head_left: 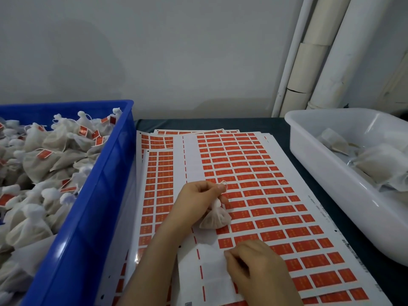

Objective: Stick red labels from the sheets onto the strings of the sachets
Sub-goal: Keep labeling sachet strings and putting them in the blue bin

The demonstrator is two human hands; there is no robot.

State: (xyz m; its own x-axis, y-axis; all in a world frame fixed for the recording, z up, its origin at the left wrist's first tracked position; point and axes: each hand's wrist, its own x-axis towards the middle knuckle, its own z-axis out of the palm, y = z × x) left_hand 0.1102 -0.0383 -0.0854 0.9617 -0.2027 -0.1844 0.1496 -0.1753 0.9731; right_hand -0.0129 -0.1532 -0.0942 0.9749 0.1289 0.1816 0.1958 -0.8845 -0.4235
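Note:
My left hand (pixel 196 198) grips a small white sachet (pixel 215 218) by its gathered neck, and the sachet's string loop (pixel 223 186) sticks up past the thumb. The bag hangs just above the top sheet of red labels (pixel 260 195). My right hand (pixel 254 265) rests on the same sheet nearer to me, fingers curled with their tips at the edge of a red label (pixel 225 242) in the sheet's left column. Whether a label is lifted I cannot tell.
A blue crate (pixel 97 195) on the left holds several white sachets, some with red labels on them. A white tub (pixel 326 173) on the right holds a few sachets. More label sheets (pixel 157 173) lie stacked under the top one. White pipes (pixel 309 62) stand at the back right.

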